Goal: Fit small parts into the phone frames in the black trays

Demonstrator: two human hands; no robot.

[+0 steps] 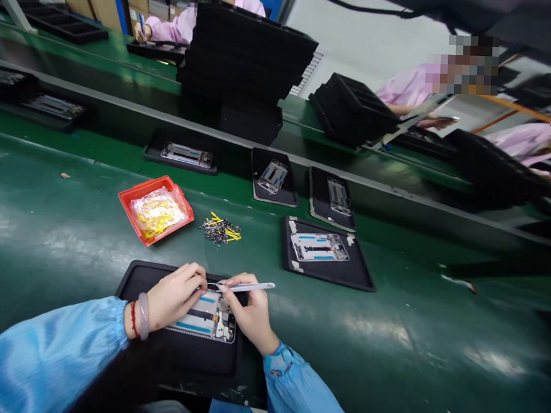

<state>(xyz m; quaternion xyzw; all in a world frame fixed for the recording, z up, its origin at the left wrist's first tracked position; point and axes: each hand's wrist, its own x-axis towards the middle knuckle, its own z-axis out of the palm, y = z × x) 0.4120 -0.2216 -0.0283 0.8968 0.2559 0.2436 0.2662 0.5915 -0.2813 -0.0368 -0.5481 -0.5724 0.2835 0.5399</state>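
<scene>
On my feed, the right hand (247, 315) is closed narrow around a pair of white tweezers (249, 287), with their tips pointing left at a small dark piece (212, 286) on the top edge of a phone frame (202, 318). The left hand (175, 294) is curled over that same edge, its fingers right beside the tweezer tips; I can't tell whether it's gripping the piece or only steadying the frame. The frame lies flat in a black tray (135, 279) directly under both hands.

A beaded bangle (143, 316) and a red cord (134, 319) circle the left wrist, and blue sleeves (45, 355) cover both forearms.

Ahead of the hands and to the left, a red plastic tray (133, 206) holds a clear bag of yellow pieces (157, 212). Just right of it, a small heap of screws and yellow bits (220, 228) sits directly on the green conveyor belt (49, 269). Ahead and to the right, more phone frames (319, 247) lie in black trays.

Farther out, past a divider, stacks of black trays (245, 53) stand near co-workers in pink sleeves (167, 28), one holding a blue pen (141, 30).
</scene>
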